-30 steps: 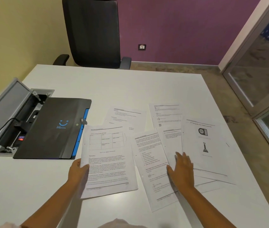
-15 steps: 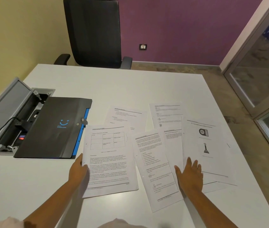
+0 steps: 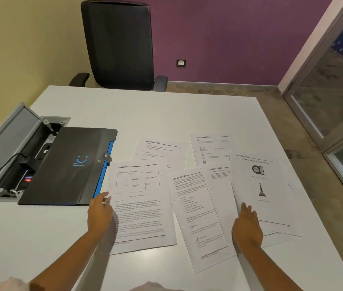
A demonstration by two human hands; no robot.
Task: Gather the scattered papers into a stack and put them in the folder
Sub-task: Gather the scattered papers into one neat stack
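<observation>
Several printed papers lie spread over the white table (image 3: 166,114). A sheet with a table grid (image 3: 141,204) is at the left; my left hand (image 3: 100,213) rests on its left edge, fingers curled at the margin. A text sheet (image 3: 198,217) lies in the middle. At the right is a page with pictures (image 3: 263,192). My right hand (image 3: 247,226) lies flat, fingers together, on the sheets below that page. Two more sheets (image 3: 162,151) lie behind. The closed black folder with a blue edge (image 3: 67,166) lies to the left of the papers.
An open grey cable box (image 3: 8,152) with a plug and cord is set in the table at the far left. A black office chair (image 3: 120,45) stands beyond the far edge. The table's right edge drops to the floor beside a glass door (image 3: 334,97).
My right hand has slid right from the middle text sheet to the pile under the picture page. My left hand has stayed at the grid sheet's left edge, which shifted a little.
</observation>
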